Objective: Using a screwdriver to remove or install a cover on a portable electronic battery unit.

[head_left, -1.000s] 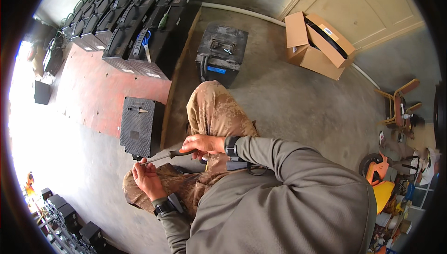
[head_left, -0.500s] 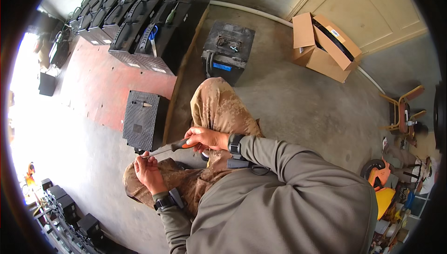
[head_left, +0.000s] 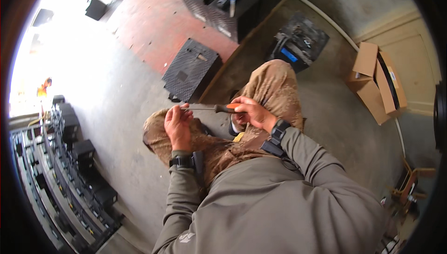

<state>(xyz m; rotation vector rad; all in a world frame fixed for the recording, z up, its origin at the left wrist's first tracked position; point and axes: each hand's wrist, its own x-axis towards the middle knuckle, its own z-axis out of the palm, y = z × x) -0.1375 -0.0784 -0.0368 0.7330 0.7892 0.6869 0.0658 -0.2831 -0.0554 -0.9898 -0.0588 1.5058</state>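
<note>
Across my lap lies a screwdriver (head_left: 222, 108) with a black and orange handle, its thin metal shaft pointing left. My right hand (head_left: 255, 114) is closed round the handle. The fingers of my left hand (head_left: 178, 127) pinch the far end of the shaft; whether they hold a small part at the tip is hidden. Just beyond my hands stands a black case (head_left: 182, 74) with a textured face, and a small tan piece (head_left: 202, 58) rests on it. My knees in camouflage trousers (head_left: 272, 79) are bent on either side.
A worn black box (head_left: 311, 35) with a blue label stands beyond my right knee. Blue-handled scissors (head_left: 233, 0) lie on black cases at the back. An open cardboard box (head_left: 372, 96) sits at the right by the wall. Racks with black units (head_left: 70, 184) stand at the left.
My view has turned leftward, so the cases and boxes appear farther right and the left racks show more. Both hands keep their hold on the screwdriver, which now lies nearly level in the picture.
</note>
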